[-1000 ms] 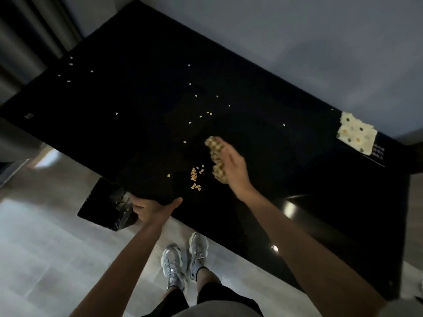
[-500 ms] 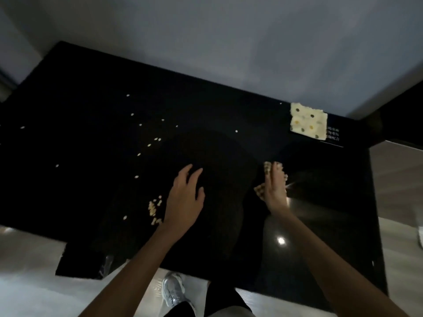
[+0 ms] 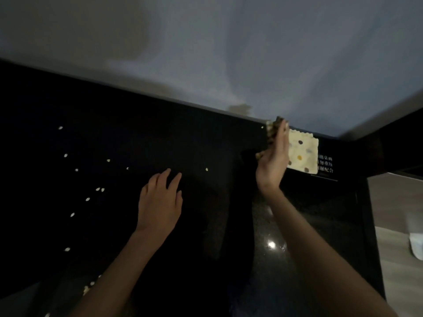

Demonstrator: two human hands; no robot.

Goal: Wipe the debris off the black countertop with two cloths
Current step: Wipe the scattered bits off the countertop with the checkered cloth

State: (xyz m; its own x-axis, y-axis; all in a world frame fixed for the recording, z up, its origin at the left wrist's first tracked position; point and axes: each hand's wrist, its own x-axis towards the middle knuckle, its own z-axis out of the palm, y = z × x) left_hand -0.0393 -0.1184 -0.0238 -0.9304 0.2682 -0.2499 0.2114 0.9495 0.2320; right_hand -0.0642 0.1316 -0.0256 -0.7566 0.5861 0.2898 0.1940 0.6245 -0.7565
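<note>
The black countertop fills the lower left and middle. Pale seed-like debris is scattered over its left half, with a small heap near the front edge. My right hand stands on its edge near the back right corner and holds a brown checked cloth against its palm. Just right of that hand a cream cloth with coloured dots lies flat on the counter. My left hand hovers open over the middle of the counter, fingers spread, holding nothing.
A grey wall runs along the counter's back edge. A white printed label sits right of the dotted cloth. Wooden floor and a white object lie beyond the counter's right end.
My right hand has carried the brown cloth from the middle of the counter to the back right, beside the dotted cloth. My left hand rose from the front edge to over the counter.
</note>
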